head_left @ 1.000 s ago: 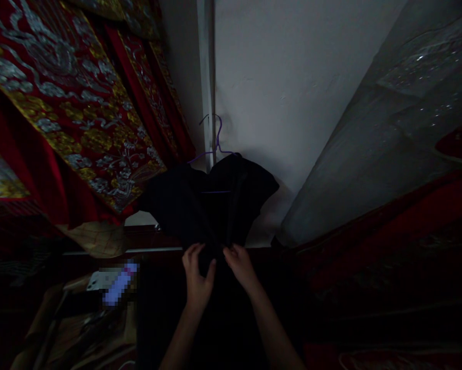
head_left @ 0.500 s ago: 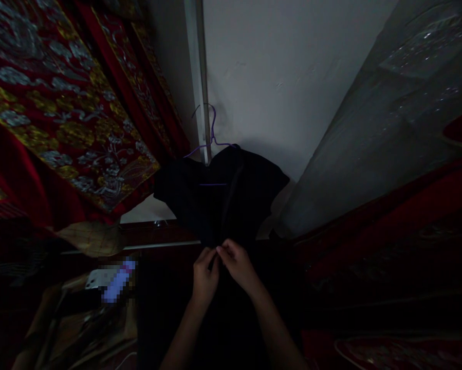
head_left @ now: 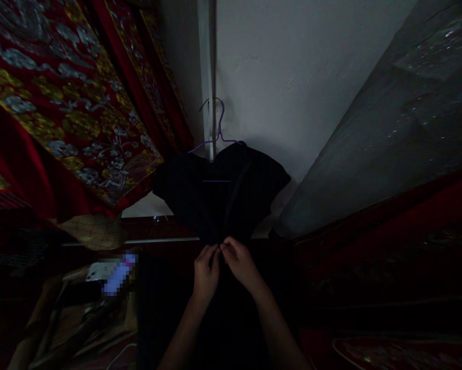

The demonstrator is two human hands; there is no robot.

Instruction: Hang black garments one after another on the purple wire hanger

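A dark, short-sleeved garment (head_left: 254,174) hangs with its neck open on a purple hanger (head_left: 220,134). Below its V-shaped opening, my left hand (head_left: 206,270) pinches the front edge of the cloth. My right hand (head_left: 239,262) pinches the edge from the other side, and the fingertips of both hands nearly touch. Any fastener between the fingers is too dark and small to make out. The lower part of the garment merges into the dark around my forearms.
Red cloth with gold and silver embroidery (head_left: 84,118) hangs at the left. A clear plastic sheet (head_left: 388,113) covers something at the right. Behind the hanger runs a pale vertical pole (head_left: 206,51) against a white wall (head_left: 292,61). A wooden stool or rack (head_left: 41,318) stands lower left.
The view has shifted slightly, so the hanger and pole sit a little farther right. Both hands keep their pinch at the garment's front, with only slight finger movement.
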